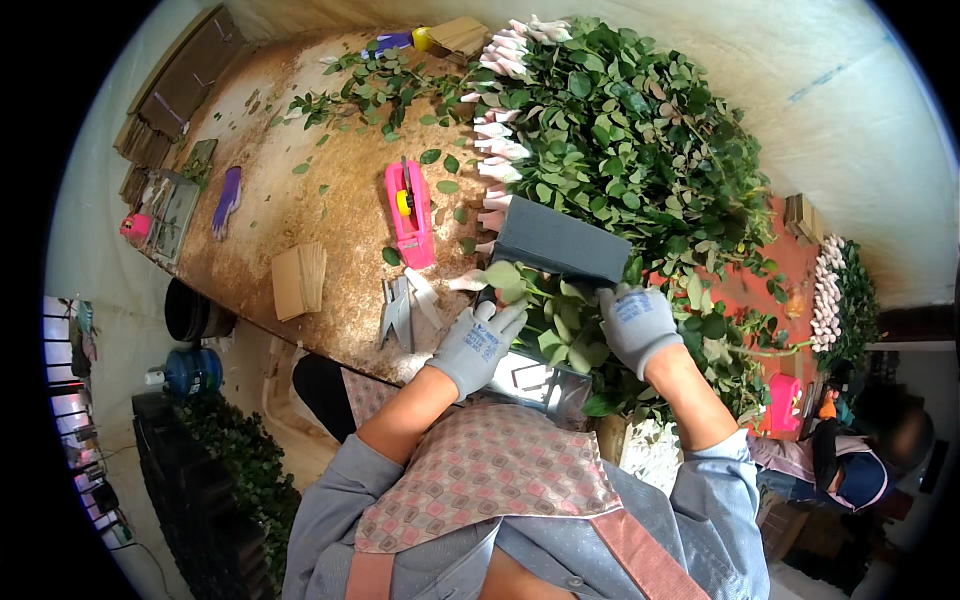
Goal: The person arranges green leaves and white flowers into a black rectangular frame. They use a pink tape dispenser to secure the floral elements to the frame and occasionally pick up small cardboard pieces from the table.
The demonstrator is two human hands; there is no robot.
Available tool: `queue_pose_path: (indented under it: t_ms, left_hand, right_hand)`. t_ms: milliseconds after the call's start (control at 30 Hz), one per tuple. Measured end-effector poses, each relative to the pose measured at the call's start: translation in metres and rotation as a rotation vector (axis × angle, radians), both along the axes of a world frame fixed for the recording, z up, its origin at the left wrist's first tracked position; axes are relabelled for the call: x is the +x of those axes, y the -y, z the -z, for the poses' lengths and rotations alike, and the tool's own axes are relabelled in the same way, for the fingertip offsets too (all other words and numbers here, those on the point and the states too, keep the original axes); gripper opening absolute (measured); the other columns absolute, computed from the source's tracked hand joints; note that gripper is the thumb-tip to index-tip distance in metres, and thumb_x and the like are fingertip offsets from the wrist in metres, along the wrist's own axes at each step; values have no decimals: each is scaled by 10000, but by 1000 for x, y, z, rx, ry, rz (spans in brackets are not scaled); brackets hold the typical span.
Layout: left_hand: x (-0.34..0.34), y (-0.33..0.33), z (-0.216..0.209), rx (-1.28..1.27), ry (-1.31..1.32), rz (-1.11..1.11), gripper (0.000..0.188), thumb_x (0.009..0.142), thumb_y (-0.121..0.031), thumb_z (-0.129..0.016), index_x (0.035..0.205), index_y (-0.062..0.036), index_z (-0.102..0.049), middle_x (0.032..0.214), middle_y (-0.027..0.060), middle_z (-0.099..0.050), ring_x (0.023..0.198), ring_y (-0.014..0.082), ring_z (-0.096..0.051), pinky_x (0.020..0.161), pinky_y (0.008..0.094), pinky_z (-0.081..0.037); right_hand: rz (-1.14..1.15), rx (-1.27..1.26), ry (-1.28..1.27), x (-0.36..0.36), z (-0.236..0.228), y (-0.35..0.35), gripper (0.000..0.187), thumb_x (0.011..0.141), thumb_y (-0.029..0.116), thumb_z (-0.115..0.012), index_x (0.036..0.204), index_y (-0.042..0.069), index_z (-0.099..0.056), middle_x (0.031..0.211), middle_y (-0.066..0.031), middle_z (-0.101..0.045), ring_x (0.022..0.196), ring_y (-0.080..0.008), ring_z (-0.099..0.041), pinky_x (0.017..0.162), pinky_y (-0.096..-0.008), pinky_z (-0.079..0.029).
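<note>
My left hand [472, 350], in a grey glove, is closed at the near edge of the table by the bud end of a leafy rose stem [570, 325]. My right hand [638, 325], gloved alike, is closed around the same stem farther right; leaves hide part of its fingers. A pale pink bud [468, 281] lies just beyond my left fingers. Behind both hands stands a dark grey block [562, 242]. A silver plier stapler [397, 315] rests left of my left hand, and a pink tape dispenser [409, 215] lies farther off.
A big pile of pale pink roses [640, 140] covers the far right of the table. Folded cardboard [299, 281] and a purple glove [228, 203] lie at left. A glass-sided box [540, 383] is close to my apron. Another person [850, 470] is at the right.
</note>
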State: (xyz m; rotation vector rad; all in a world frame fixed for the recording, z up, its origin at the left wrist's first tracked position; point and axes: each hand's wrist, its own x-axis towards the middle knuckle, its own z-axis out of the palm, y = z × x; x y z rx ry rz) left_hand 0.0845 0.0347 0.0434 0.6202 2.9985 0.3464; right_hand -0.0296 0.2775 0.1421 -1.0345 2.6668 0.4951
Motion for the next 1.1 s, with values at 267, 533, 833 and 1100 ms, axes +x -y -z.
queue_pose_path:
  t_ms: [267,533,833,1100]
  left_hand:
    - [3,0,3,0,-1,3,609,826,-103,-589,1434,-102,-558,1462,31,-525,1060,261,-521,832,388,-484]
    - [1,-3,-6,4,-56,0,498,872,-92,-528,1363,-59,-605,1542,48,-489,1052,275,-552,829,393,-522]
    - [-2,-5,-1,-85,-57,-55,504,834,-125,-577,1334,-60,-595,1415,121,-560,1004,263,-585,779,390,-510]
    - [-1,-17,63,-267,-542,-74,230,971,-145,-456,1099,-15,-596,1174,123,-567,972,227,-592,836,353,-539]
  right_hand:
    - [170,-89,303,-8,17,-47,371,891,276,-680,1172,47,-602,1039,-188,-705,1011,-389,-682,873,-486,-536]
    - [272,79,213,6,33,-93,281,865,222,-649,1104,75,-639,1046,-157,-683,1030,-346,-657,833,-476,-506]
    - [69,-427,-50,6,-21,12,254,921,200,-638,1140,73,-621,1014,-162,-661,901,-383,-656,753,-494,-532]
    - [-21,-551,28,-5,92,81,353,960,335,-626,1096,16,-559,961,-257,-678,825,-448,-677,713,-550,-533]
